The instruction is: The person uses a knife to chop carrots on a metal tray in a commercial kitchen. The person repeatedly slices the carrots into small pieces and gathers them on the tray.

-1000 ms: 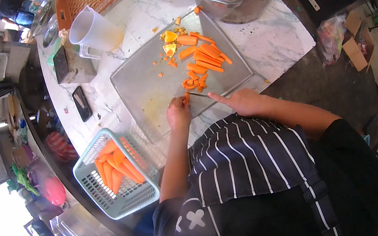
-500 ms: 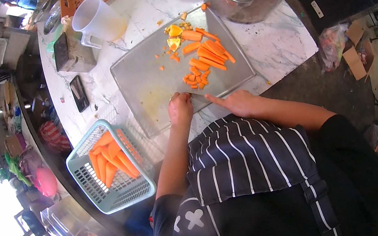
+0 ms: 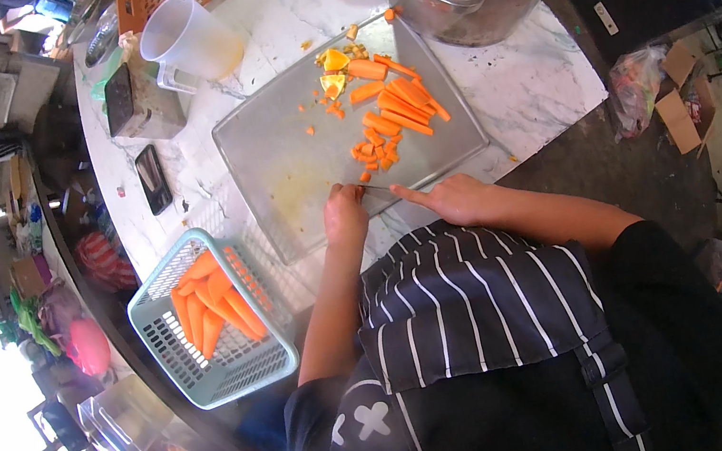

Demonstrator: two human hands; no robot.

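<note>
On a grey cutting board (image 3: 265, 146) lie cut carrot sticks (image 3: 403, 107), small carrot chunks (image 3: 379, 150) and a few yellow fruit pieces (image 3: 332, 85). My left hand (image 3: 342, 212) is closed on a small carrot piece (image 3: 359, 192) at the board's near edge, mostly hidden by my fingers. My right hand (image 3: 456, 200) grips a knife (image 3: 379, 188), index finger stretched along it, the blade reaching to the left fingertips. A light-blue plastic basket (image 3: 163, 338) of whole peeled carrots (image 3: 212, 310) stands left of my forearms.
A steel pot (image 3: 477, 7) of orange slices stands at the back right, a plastic jug (image 3: 185, 49) and orange crate (image 3: 153, 1) at the back left. A phone (image 3: 153, 180) lies left of the board, near a metal box (image 3: 148, 113). A bagged bundle and cardboard (image 3: 683, 106) lie beyond the table.
A small cut piece has appeared just beyond the blade, below the chunks. The carrot between my left fingers looks shorter. My hands have shifted only slightly.
</note>
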